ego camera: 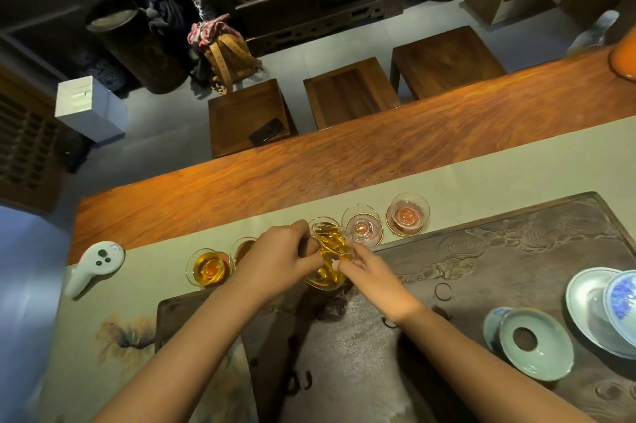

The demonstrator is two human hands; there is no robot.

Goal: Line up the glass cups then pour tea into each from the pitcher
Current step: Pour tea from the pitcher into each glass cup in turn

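Several small glass cups stand in a row on the beige runner along the far edge of the dark tea tray point(516, 250). The leftmost cup point(209, 267) holds amber tea. A second cup point(242, 248) with tea is partly hidden behind my left hand point(278, 259). Two cups on the right, one point(363, 228) and another point(407, 214), look empty on round coasters. Both hands hold the glass pitcher point(328, 250) of amber tea, tilted over the middle of the row. My right hand point(368, 271) grips its near right side.
A white controller point(93, 266) lies on the runner at the left. A celadon saucer point(537, 343) and a blue-and-white lidded bowl point(612, 305) sit on the tray at the right. Wooden stools point(347, 92) stand beyond the table's far edge.
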